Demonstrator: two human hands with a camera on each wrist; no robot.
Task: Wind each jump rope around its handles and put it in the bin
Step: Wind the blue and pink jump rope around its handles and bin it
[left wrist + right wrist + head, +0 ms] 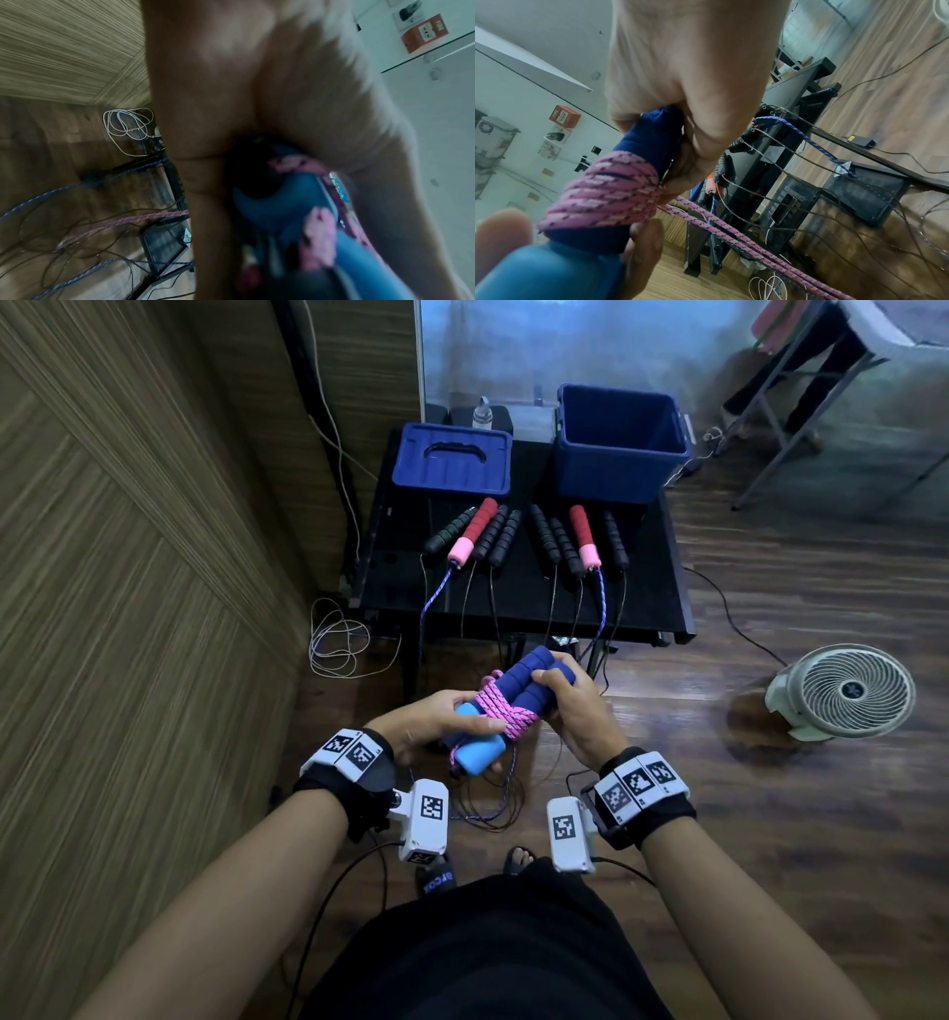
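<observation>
While standing before the black table [518,603], with the open blue bin [619,441] at one o'clock on its far side, still empty as far as can be seen. Beside it at eleven o'clock, the bin's lid [452,460]. Laid out in front of both, four more jump ropes [529,539], handles on the tabletop, cords hanging over the near edge to the floor, none wound yet. Judged from that: first rope only, winding partly done, nothing binned, most of the task ahead.

Held at centre, below the table edge, the blue-handled jump rope [506,706], both handles pressed together, several turns of pink cord [506,711] around the middle, the loose remainder trailing down to the floor. Left hand [436,724] at seven o'clock of the bundle, curled around the light-blue ends, thumb across the wraps. Right hand [565,698] at three o'clock, clasping the dark-blue foam ends.
</observation>
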